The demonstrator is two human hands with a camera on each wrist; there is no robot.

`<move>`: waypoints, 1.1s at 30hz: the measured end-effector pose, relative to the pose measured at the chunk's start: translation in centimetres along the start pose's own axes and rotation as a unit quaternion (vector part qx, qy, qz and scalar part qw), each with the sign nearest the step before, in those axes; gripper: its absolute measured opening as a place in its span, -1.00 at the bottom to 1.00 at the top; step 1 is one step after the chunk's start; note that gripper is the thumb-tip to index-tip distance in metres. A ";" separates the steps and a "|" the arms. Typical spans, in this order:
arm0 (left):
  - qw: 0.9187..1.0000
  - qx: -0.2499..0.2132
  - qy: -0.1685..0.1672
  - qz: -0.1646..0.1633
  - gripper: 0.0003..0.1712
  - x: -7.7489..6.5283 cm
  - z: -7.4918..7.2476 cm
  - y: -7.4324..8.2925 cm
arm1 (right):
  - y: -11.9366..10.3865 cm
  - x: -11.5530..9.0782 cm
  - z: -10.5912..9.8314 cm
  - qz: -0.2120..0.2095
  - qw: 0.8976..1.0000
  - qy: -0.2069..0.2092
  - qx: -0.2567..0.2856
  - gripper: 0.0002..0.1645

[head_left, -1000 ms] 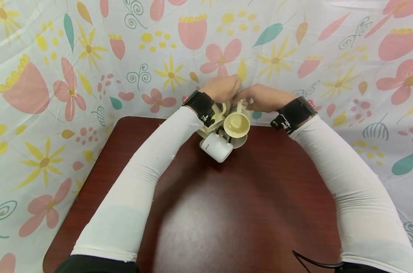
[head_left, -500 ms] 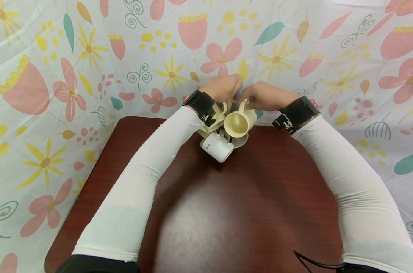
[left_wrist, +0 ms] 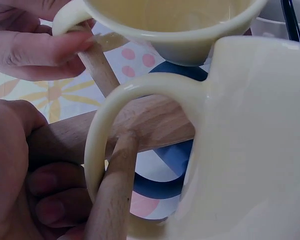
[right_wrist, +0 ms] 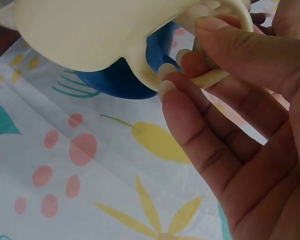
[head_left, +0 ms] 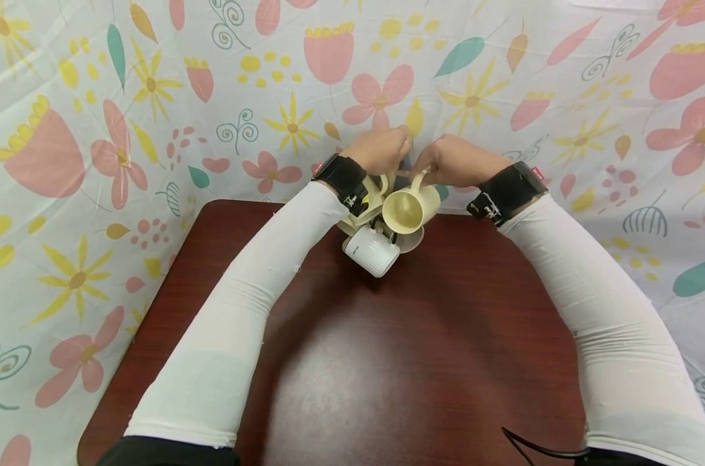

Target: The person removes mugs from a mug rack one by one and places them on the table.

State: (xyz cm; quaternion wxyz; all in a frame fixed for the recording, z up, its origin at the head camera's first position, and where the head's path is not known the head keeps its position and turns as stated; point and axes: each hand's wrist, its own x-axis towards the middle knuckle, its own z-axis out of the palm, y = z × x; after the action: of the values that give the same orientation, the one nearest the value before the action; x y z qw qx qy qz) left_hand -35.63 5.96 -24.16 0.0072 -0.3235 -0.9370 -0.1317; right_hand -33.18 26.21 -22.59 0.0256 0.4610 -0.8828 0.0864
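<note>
Near the middle of the dark red table's [head_left: 341, 362] far edge, a wooden stand [left_wrist: 159, 122] is carrying a cluster of mugs, its post and pegs showing between them. The person's left hand [head_left: 381, 150] is gripping the post, fingers curling round the wood. The right hand [head_left: 448, 160] is clamping the handle of a pale yellow mug [head_left: 411, 210] between thumb and fingers, on the side towards the table's right edge; the mug is tilting, its mouth facing the near edge. A peg [left_wrist: 99, 67] is reaching up to that handle, but the fingers are covering its end, so whether it is passing through cannot be told. A second yellow mug [left_wrist: 254, 145] is hanging beneath the left wrist, another peg running through its handle. A white ribbed mug [head_left: 371, 251] is lying on a slant at the cluster's near side, and a pale cup [head_left: 412, 241] is showing just below the held mug. A blue mug [right_wrist: 115, 82] is sitting behind the held one, mostly hidden. Black bands [head_left: 506, 194] are circling both wrists over white sleeves [head_left: 591, 310], and a flowered cloth [head_left: 271, 77] is hanging beyond the table's far edge.
</note>
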 end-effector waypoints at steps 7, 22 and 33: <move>1.000 -0.003 -0.001 0.000 -0.69 0.1 0.1 -0.1 | 0.1 -0.2 0.2 -0.016 0.999 0.027 -0.012 -0.72; 1.000 -0.012 -0.005 0.001 -0.67 0.2 -0.1 -0.1 | 0.2 -1.5 0.8 -0.012 0.996 0.075 -0.034 -0.78; 1.000 -0.012 -0.005 0.001 -0.79 0.2 0.0 -0.2 | -0.4 -2.7 0.6 0.026 0.994 0.095 -0.037 -0.80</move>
State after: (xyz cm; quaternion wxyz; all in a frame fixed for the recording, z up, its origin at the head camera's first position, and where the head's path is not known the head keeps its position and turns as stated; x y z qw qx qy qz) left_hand -35.93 5.89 -24.19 -0.0016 -0.3253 -0.9350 -0.1412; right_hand -31.28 28.09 -23.44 0.1245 0.4265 -0.8905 0.0978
